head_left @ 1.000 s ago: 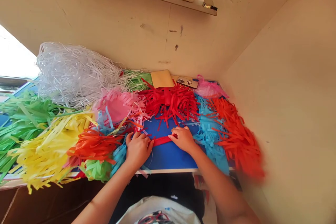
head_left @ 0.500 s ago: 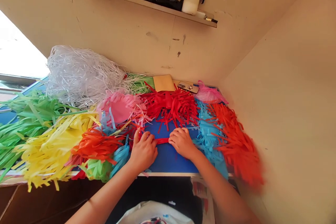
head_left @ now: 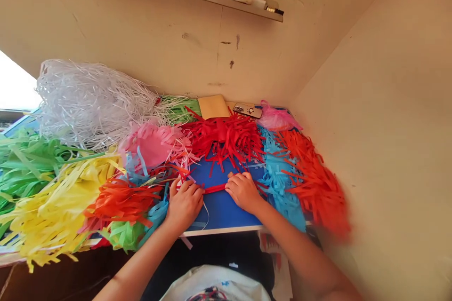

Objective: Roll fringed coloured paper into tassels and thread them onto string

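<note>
A narrow band of red paper (head_left: pixel 214 189) stretches between my hands, low over the blue tabletop (head_left: pixel 221 214). My left hand (head_left: pixel 185 203) is closed on its left end, and my right hand (head_left: pixel 243 192) grips the right end. Red fringe shows past both hands. A thin white strip curls down beside my left hand. Behind the band lies a heap of red fringed paper (head_left: pixel 229 136). Pink fringed paper (head_left: pixel 151 143) sits beyond my left hand, and blue fringed paper (head_left: pixel 280 178) lies to the right of my right hand.
Yellow (head_left: pixel 67 202), green (head_left: pixel 31 160) and orange (head_left: pixel 123 197) fringed paper cover the left side. White shredded strips (head_left: pixel 92 103) pile up behind. A phone (head_left: pixel 248 110), a tan square (head_left: pixel 213 106) and a pink plastic bag (head_left: pixel 278 117) lie by the wall. Red-orange fringe (head_left: pixel 318 183) hangs at right.
My left hand has shifted left, so a longer stretch of the red band shows between my hands. The right hand keeps its grip. The camera view has tilted down and moved slightly.
</note>
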{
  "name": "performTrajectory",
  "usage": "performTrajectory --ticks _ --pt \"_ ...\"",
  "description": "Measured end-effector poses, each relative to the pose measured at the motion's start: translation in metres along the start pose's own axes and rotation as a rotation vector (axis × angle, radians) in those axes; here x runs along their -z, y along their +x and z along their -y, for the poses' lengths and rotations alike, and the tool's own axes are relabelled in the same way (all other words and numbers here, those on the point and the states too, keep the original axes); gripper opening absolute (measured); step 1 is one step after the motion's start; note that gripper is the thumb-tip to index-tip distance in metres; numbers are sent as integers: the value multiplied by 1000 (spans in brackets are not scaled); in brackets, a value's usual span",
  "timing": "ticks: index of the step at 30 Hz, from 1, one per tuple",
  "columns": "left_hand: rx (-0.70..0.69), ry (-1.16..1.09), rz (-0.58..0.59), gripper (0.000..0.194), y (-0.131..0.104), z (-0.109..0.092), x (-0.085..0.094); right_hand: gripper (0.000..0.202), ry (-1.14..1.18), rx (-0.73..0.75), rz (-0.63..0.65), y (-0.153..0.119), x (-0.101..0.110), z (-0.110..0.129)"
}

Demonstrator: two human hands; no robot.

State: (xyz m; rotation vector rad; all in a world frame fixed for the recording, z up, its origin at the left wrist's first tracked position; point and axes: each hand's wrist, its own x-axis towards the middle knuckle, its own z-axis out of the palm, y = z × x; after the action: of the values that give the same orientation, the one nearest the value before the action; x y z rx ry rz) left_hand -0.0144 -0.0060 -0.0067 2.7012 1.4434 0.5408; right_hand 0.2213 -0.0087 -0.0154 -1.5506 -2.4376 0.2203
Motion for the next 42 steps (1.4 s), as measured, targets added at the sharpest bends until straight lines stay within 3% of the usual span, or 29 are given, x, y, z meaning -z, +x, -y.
performTrajectory --ticks 9,14,17,20,23,29,34,42 --pt "121 -20 65 28 9 4 2 14 101 -82 48 17 4 -9" --pt "126 -4 63 22 13 6 2 8 115 -98 42 21 6 -10" --pt "52 -16 28 16 10 5 3 5 113 -34 31 16 8 -10" --pt "-54 -10 -22 23 7 -1 3 7 55 142 -39 11 8 -10" --pt "-57 11 -54 16 8 -10 2 15 -43 288 -117 11 5 -11" --pt "-72 53 -149 18 14 -15 -2 8 -86 222 -147 17 5 3" --pt "-112 53 -169 19 8 -11 -7 15 -195 251 -219 10 -7 23" --pt "-198 3 -141 26 -3 7 -14 18 5 192 -198 -9 -9 -11"
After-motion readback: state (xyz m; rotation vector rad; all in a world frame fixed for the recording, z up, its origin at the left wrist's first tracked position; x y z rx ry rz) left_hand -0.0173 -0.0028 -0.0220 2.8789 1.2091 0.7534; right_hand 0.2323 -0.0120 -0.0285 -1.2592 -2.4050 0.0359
